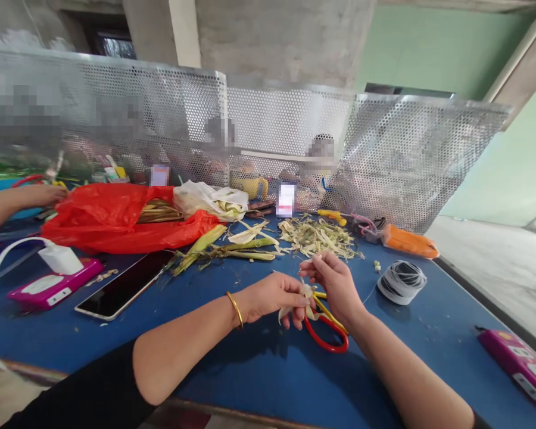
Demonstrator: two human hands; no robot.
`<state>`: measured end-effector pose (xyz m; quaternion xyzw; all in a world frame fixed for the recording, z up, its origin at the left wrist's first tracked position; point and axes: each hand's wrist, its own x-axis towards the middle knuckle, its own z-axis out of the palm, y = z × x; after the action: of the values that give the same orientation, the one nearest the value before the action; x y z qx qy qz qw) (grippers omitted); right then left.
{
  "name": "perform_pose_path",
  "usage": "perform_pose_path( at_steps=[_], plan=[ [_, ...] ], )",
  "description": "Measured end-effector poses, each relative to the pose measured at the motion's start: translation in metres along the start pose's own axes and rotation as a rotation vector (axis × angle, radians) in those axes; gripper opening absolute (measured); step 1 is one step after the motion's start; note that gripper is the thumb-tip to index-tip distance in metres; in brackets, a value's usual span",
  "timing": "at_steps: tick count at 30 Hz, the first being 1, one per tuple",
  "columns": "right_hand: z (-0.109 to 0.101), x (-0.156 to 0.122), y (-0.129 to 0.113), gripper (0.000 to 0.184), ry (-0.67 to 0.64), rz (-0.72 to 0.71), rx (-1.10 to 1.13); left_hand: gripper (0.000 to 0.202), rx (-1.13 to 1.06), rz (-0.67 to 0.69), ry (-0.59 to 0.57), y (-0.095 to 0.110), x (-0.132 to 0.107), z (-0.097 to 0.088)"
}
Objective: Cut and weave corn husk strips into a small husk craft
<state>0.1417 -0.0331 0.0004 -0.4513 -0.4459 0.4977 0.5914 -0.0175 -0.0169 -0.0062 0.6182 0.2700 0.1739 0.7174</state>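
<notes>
My left hand [279,298], with a gold bangle at the wrist, pinches a small bunch of pale corn husk [307,292] whose strips hang below the fingers. Just beside it, my right hand [333,283] is closed at the fingertips above the husk on what looks like thin thread. A line of thread leads from the dark-and-white spool [402,283] toward this hand. Scissors with one red and one yellow handle [328,339] show under my right hand; their blades are hidden, and I cannot tell whether they rest on the table or hang from the fingers.
Beyond my hands lie a heap of husk shreds [319,235], husk leaves [245,244] and a red plastic bag [102,217]. A phone [125,286] and a power strip [56,283] are left; an orange packet [410,241] is right. Another person's hand [49,193] reaches in. Perforated screen [290,113] behind.
</notes>
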Motion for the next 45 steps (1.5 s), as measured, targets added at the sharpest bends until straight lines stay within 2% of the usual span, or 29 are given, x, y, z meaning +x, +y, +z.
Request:
perform_pose_path(
  at_steps=[5, 10, 14, 19, 25, 29, 33, 36, 39, 42, 45],
  plan=[
    [-0.003, 0.001, 0.008, 0.031, -0.055, 0.064, 0.044, 0.033, -0.1, -0.032, -0.014, -0.005, 0.004, 0.001],
    [-0.005, 0.0, 0.017, 0.03, -0.1, 0.107, 0.061, 0.038, -0.128, -0.04, 0.059, -0.007, 0.004, 0.005],
    [-0.005, 0.0, 0.015, 0.03, -0.08, 0.073, 0.016, 0.041, -0.12, -0.066, 0.11, -0.005, 0.001, 0.011],
    [-0.003, -0.002, 0.007, 0.027, -0.045, 0.003, -0.008, 0.038, -0.138, -0.044, 0.089, -0.007, 0.001, 0.014],
    [0.001, -0.001, 0.011, 0.029, -0.054, 0.064, 0.012, 0.028, -0.176, -0.057, 0.102, -0.005, 0.0, 0.013],
    [0.001, 0.0, 0.01, 0.028, -0.077, 0.092, 0.025, 0.029, -0.182, -0.081, 0.1, -0.004, -0.002, 0.014],
    [0.001, 0.003, 0.004, 0.029, -0.084, 0.088, 0.018, 0.031, -0.183, -0.119, 0.039, -0.005, 0.0, 0.014],
    [0.003, 0.012, -0.002, 0.03, -0.097, 0.082, 0.021, 0.03, -0.182, -0.152, 0.021, 0.004, 0.004, 0.009],
    [0.008, 0.029, -0.009, 0.031, -0.16, 0.076, -0.015, 0.029, -0.206, -0.121, 0.076, 0.023, 0.011, -0.003],
    [0.014, 0.049, -0.016, 0.039, -0.225, -0.023, -0.201, 0.028, -0.244, -0.049, 0.163, 0.042, 0.016, -0.022],
    [0.016, 0.066, -0.019, 0.047, -0.276, -0.144, -0.388, 0.033, -0.261, 0.01, 0.225, 0.052, 0.019, -0.041]
  ],
)
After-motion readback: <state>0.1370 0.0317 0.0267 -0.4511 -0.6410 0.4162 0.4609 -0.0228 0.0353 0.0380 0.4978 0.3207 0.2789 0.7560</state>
